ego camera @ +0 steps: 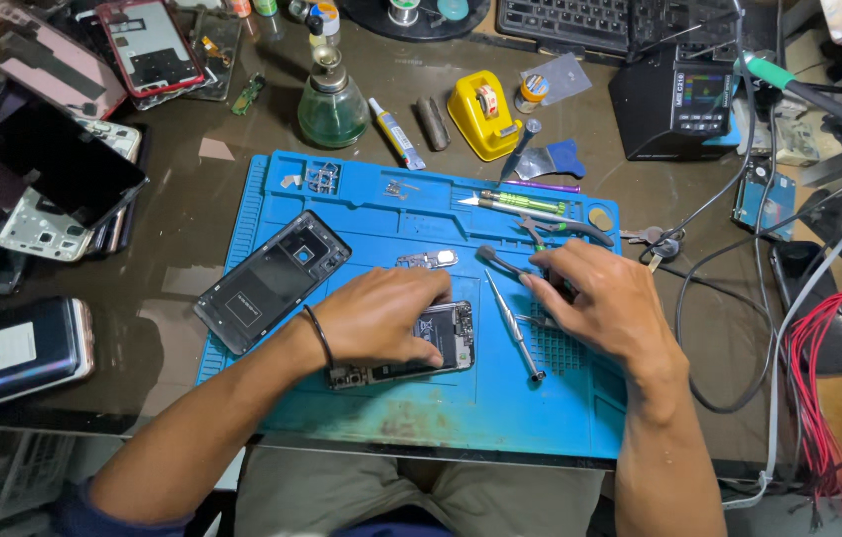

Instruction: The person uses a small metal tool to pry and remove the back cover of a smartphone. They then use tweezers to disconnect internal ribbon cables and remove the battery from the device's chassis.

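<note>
My left hand (381, 316) lies flat over an opened phone (449, 338) on the blue work mat (461, 408), pressing it down. A thin black band circles that wrist. My right hand (600, 298) rests on the mat just right of the phone, its fingertips pinching a small dark brush (496, 259); the grip is partly hidden. A metal screwdriver (514, 326) lies on the mat between the two hands. The phone's removed black back frame (272, 281) sits to the left on the mat.
Tweezers and pens (530, 204) lie at the mat's far edge. Beyond are a green glass bottle (331, 104), yellow tape dispenser (485, 114), and a black station (674, 104). Several phones (53, 174) pile up left. Cables and red wires (814, 388) hang right.
</note>
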